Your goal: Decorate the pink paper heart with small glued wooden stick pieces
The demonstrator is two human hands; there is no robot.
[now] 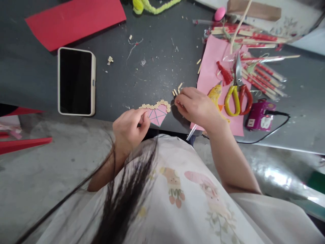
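Note:
A small pink paper piece [157, 114] with drawn lines lies at the near edge of the dark table [152, 61]; a row of tiny beige wooden bits runs along its top edge. My left hand [130, 127] pinches its left corner, fingers closed. My right hand [195, 106] is closed in a pinch at the piece's right end, next to a few loose wooden bits [177, 90]. A thin white stick [191, 132] pokes out under that hand; what the fingertips hold is too small to name.
A phone [76, 81] lies at the left, a red sheet [73, 20] behind it. A pink sheet [215, 64] at the right carries yellow-and-red scissors [237, 93], a red tassel and wrapped sticks [261, 78]. A purple corded device [259, 117] sits beside it. Yellow-green yarn [152, 6] lies at the back.

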